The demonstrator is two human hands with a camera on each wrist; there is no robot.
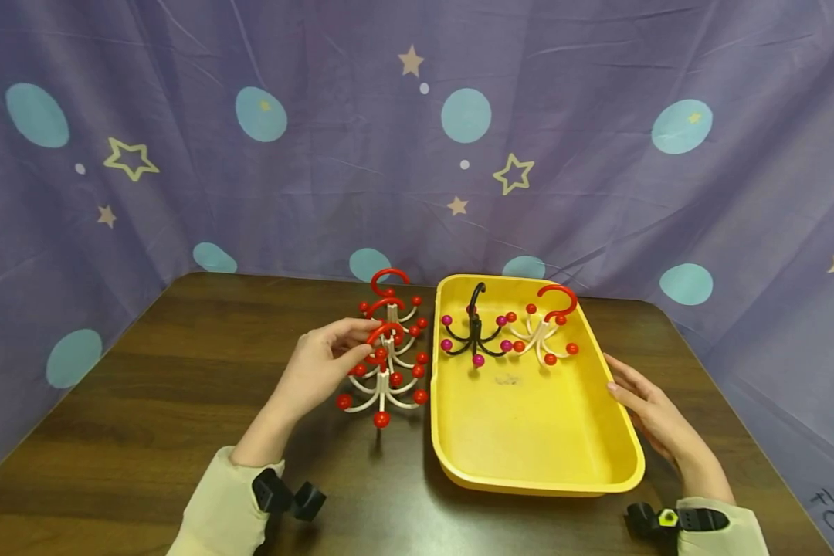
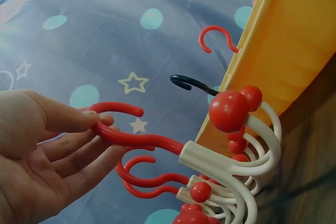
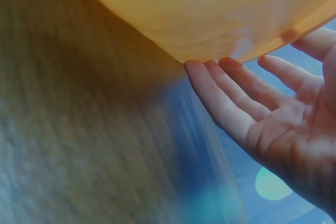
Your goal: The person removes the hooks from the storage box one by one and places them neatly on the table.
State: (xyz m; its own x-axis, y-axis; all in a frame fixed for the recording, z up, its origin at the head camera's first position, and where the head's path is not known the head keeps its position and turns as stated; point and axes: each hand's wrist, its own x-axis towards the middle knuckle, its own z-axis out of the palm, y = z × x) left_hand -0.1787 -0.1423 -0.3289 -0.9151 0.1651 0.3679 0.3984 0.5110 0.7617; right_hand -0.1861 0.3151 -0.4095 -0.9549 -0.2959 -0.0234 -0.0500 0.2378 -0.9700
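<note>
I remotely pinched a hanger [image 1: 382,384] by its hook [image 2: 144,139], left hand [image 1: 317,361]; my right hand [image 1: 651,411], fingers extended, touched the tray [image 1: 531,436], presumably steadying it.

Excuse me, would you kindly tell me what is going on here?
A person's left hand pinches the red hook of a white hanger, with similar hangers behind it, beside a yellow tray. Their right hand touches the tray's right side. Inside the tray are a black hanger and another white one.
</note>
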